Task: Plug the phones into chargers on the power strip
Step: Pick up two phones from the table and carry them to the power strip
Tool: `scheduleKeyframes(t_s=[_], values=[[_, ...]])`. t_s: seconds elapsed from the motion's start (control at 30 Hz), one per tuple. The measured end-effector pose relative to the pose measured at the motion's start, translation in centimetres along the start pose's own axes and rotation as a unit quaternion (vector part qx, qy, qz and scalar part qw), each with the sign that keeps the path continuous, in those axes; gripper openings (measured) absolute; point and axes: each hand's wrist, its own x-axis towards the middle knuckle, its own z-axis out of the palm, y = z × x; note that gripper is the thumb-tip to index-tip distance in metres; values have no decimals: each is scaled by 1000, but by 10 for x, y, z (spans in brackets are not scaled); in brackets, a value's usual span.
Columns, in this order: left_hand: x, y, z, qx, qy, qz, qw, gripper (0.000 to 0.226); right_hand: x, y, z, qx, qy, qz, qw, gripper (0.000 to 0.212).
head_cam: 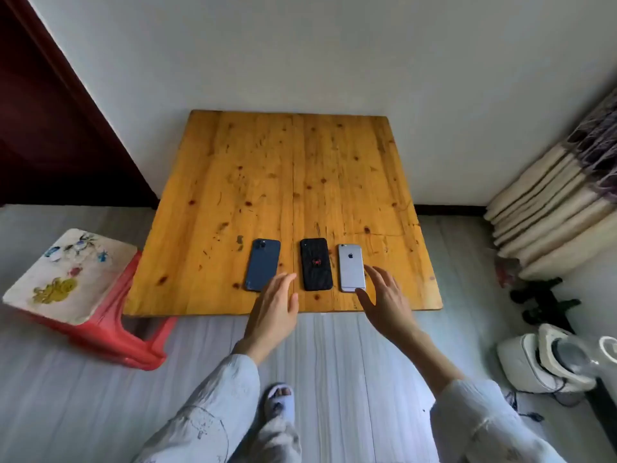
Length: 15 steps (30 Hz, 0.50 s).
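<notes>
**Three phones laid out, no chargers in view**

Room: white walls, pale striped floor, dark red door at left. Orange-varnished knotty pine desk (283, 182) stands against the wall.

Items on the desk, near edge, backs up, side by side and apart:
- dark blue phone (263, 264), leftmost
- black phone with a red emblem (316, 264), middle
- silver phone with a logo (351, 272), rightmost

Hands: left hand (275, 309) spread and empty, fingertips over the gap between blue and black phones. Right hand (387, 300) spread and empty, thumb at the silver phone's lower corner; contact cannot be told.

Progress, as judged: nothing plugged in. No power strip, charger or cable visible on the desk; all three connections remain.
</notes>
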Motion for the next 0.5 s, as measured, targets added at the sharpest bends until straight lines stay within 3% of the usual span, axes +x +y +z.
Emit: scheduleKeyframes(t_s=[0.2, 0.37, 0.5], values=[[59, -33, 44, 4, -76, -76, 994, 51, 52, 33, 42, 85, -47, 171, 980, 49], [97, -52, 96, 85, -110, -62, 988, 58, 101, 55, 69, 64, -58, 202, 975, 51], [129, -56, 127, 85, -112, -58, 988, 66, 133, 62, 89, 42, -66, 204, 976, 57]])
